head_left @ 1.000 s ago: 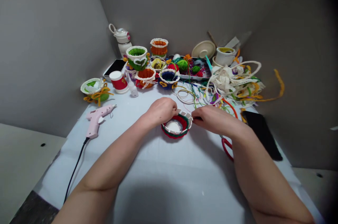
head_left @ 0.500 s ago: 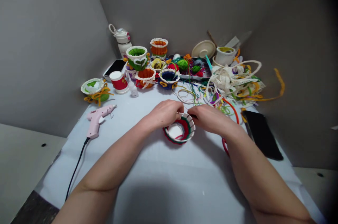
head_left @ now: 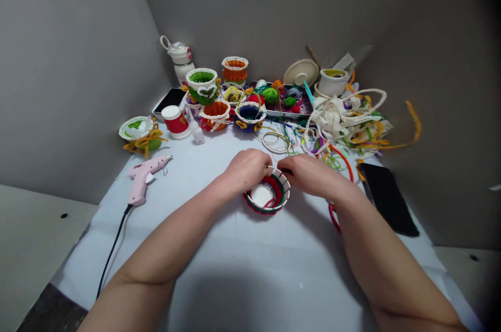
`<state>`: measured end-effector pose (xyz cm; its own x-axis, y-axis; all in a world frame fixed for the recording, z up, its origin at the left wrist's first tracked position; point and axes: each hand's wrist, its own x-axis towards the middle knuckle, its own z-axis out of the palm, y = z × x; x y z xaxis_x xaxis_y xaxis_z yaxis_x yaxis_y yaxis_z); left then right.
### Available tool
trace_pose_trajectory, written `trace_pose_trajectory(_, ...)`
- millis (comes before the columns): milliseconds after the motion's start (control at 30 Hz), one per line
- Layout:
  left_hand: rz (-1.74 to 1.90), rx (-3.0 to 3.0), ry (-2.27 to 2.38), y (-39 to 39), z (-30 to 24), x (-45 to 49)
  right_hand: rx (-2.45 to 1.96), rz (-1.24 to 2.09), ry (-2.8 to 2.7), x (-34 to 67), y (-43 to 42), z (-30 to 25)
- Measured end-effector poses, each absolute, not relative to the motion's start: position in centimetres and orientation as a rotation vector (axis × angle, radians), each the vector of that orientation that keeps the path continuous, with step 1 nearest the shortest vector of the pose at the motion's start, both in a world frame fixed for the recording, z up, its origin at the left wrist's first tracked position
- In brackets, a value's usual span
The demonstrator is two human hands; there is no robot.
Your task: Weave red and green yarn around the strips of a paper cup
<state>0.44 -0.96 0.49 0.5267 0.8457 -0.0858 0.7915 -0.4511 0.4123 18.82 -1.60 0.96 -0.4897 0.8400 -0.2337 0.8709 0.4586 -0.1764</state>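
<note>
A paper cup with slit white walls (head_left: 285, 193), woven round with red and green yarn, stands on the table in front of me, its mouth facing up toward me. My left hand (head_left: 252, 167) is closed on the cup's far left rim, fingertips partly hidden. At the far right of the rim, my right hand (head_left: 303, 171) has its fingers curled together. Whatever it pinches is hidden behind the fingers. A red cord (head_left: 344, 159) runs on the table beneath and beyond my right forearm.
A pink glue gun (head_left: 143, 178) with a black cable lies left. Finished yarn-woven cups (head_left: 202, 86), a red-and-white paper cup (head_left: 176, 123) and a glue bottle (head_left: 198, 133) stand behind. A tray of yarn balls (head_left: 282, 99), tangled trims (head_left: 332, 118) and a black phone (head_left: 387, 199) are at back and right.
The woven cup has turned or shifted very slightly to the right in my hands. Both hands remain at its far rim.
</note>
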Motion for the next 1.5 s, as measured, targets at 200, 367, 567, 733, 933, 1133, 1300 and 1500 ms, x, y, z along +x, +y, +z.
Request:
trace_pose_trajectory(200, 0.154, 2.392, 1.408, -0.9, 0.7, 0.2, 1.363, -0.59, 2.784, 20.6, -1.8, 2.0)
trace_pose_trajectory(367, 0.12, 2.408, 1.418, -1.0, 0.7, 0.3, 1.395, -0.554, 2.859, 21.1, -2.6, 2.8)
trace_pose_trajectory(567, 0.11, 2.418, 1.422, -1.0, 0.9, 0.4, 1.446, -0.517, 2.977, 19.7, -3.0, 2.9)
trace_pose_trajectory(733, 0.095, 2.406, 1.428, -1.0, 1.2, 0.4, 1.264, -0.528, 3.032, 19.6, -3.0, 2.8)
trace_pose_trajectory(933, 0.101, 2.4, 1.437, -1.0, 1.0, 0.4, 1.273, -0.539, 2.934, 21.2, -2.9, 3.2)
trace_pose_trajectory(1133, 0.115, 2.405, 1.418, -1.0, 1.0, 0.3, 1.312, -0.537, 2.774, 21.6, -2.4, 2.7)
trace_pose_trajectory(1300, 0.116, 2.402, 1.42, -0.9, 0.8, 0.1, 1.351, -0.546, 2.687, 21.8, -1.6, 1.9)
trace_pose_trajectory(1500, 0.165, 2.4, 1.424, -0.9, 0.8, -0.1, 1.364, -0.603, 2.577, 20.8, -1.3, 1.0)
